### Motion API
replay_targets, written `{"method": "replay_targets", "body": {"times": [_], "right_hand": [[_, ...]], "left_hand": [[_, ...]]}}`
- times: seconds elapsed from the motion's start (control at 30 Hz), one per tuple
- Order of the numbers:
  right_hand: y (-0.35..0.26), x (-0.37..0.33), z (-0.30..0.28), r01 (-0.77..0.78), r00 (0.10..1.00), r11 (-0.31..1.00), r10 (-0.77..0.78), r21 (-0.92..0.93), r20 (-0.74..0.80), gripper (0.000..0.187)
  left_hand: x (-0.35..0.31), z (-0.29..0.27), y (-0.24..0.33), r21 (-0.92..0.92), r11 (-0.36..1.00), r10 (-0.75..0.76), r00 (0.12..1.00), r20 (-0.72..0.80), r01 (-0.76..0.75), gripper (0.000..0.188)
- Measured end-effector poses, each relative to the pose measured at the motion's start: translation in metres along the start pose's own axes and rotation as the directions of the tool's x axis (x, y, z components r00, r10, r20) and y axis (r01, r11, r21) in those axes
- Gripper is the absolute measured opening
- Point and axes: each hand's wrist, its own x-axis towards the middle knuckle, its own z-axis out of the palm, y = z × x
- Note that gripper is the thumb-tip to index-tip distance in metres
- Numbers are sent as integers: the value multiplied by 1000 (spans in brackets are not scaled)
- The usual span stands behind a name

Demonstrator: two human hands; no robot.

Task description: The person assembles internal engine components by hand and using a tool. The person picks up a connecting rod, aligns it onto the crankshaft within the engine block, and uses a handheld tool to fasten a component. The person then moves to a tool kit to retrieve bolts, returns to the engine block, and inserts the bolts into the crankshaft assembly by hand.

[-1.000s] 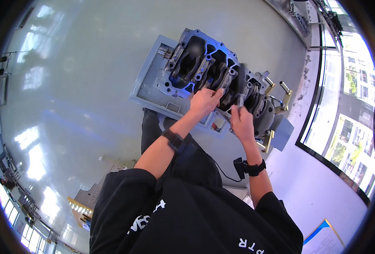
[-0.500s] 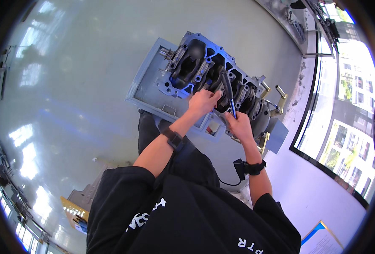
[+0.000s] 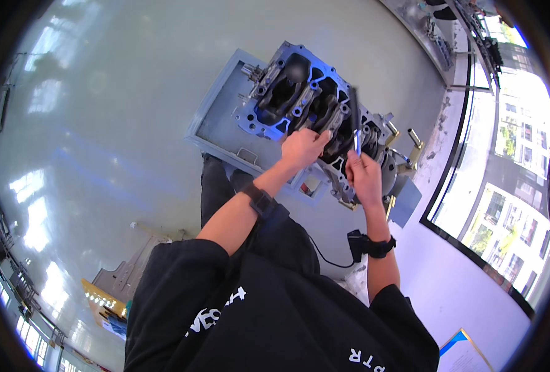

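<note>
An engine block point(image 3: 259, 129) lies with its crankshaft side up, bearing caps across it. My left hand point(image 3: 303, 147) is closed at its near edge, thumb and fingers pinching the near end of a grey bearing cap point(image 3: 335, 119). My right hand point(image 3: 365, 177) is wrapped around a bar-shaped tool point(image 3: 354, 111) with a long black section and a shiny metal section near my fingers. The tool stands up from my fist over the right half of the block. Its lower end is hidden in my hand, so its exact kind cannot be told.
A grey metal tray point(image 3: 210, 115) lies under and left of the block. Brass-coloured stand parts point(image 3: 416, 139) hold the block's right end. A window point(image 3: 498, 186) and white wall are at right, with a bench point(image 3: 420, 37) at the far right.
The tool in my right hand has swung upright and moved right, off the middle of the block. My right hand rose slightly with it. My left hand stays at the bearing cap.
</note>
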Motion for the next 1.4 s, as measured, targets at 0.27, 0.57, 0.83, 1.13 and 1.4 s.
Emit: {"method": "replay_targets", "body": {"times": [0.27,0.57,0.83,1.13,1.4], "right_hand": [[49,15,0,-179,982,962,187,-205,20,35],[25,0,0,77,996,996,-78,-44,-32,37],[-15,-1,-4,253,967,961,-247,112,-68,33],[-9,3,-6,66,995,998,-65,15,-74,32],[68,21,2,6,999,937,-22,-350,-42,35]], "left_hand": [[3,0,5,-12,1000,-3,999,41,3,60],[6,1,1,-3,1000,1,999,38,-1,62],[5,-2,-1,24,1000,7,1000,15,-7,62],[4,0,-1,34,999,4,1000,-9,-4,63],[4,5,2,4,1000,23,1000,17,-23,63]]}}
